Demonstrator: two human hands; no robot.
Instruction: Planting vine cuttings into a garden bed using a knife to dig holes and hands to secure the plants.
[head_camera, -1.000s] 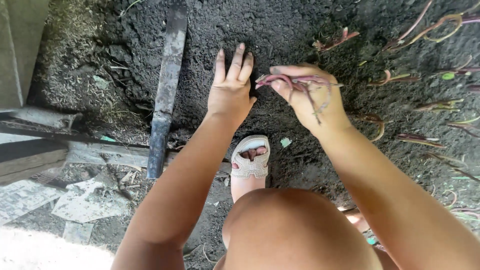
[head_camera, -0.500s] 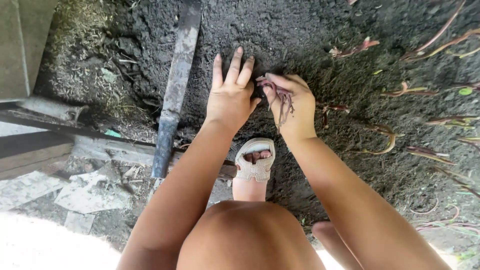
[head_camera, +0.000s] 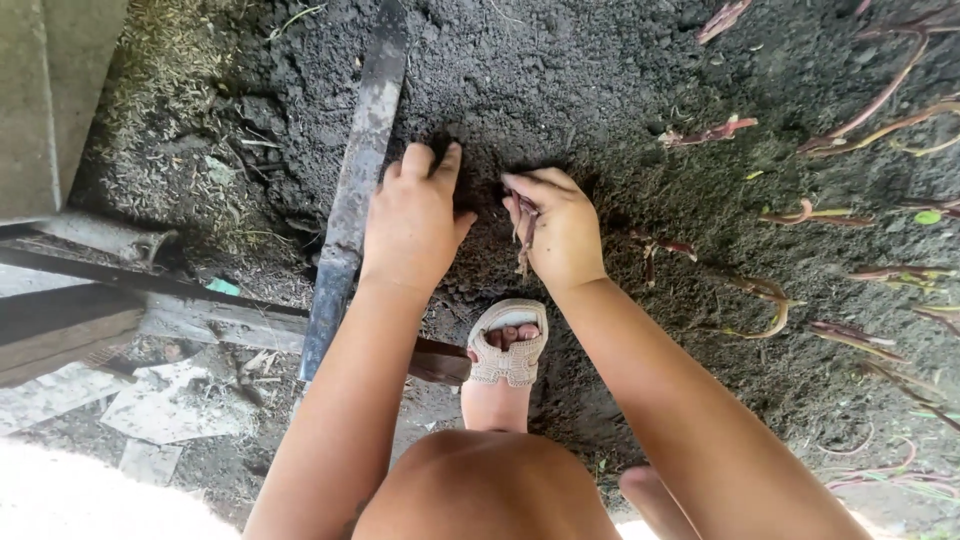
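Observation:
My left hand (head_camera: 413, 215) presses into the dark soil (head_camera: 560, 70), its fingers curled down and dug in, with nothing held that I can see. My right hand (head_camera: 556, 228) is right beside it, shut on a small bunch of reddish-purple stem cuttings (head_camera: 524, 225) that hang toward the ground between the two hands. My sandalled foot (head_camera: 508, 343) stands just below both hands, and my knee fills the bottom of the view.
A long, worn machete blade (head_camera: 352, 190) lies on the soil just left of my left hand. Several more reddish cuttings (head_camera: 800, 215) are stuck in the soil to the right. Wooden boards (head_camera: 70, 315) and broken slabs (head_camera: 160, 400) lie at the lower left.
My right hand has lowered the cuttings from above the soil down to the ground. My left hand went from flat with spread fingers to curled and dug in, shifting slightly left.

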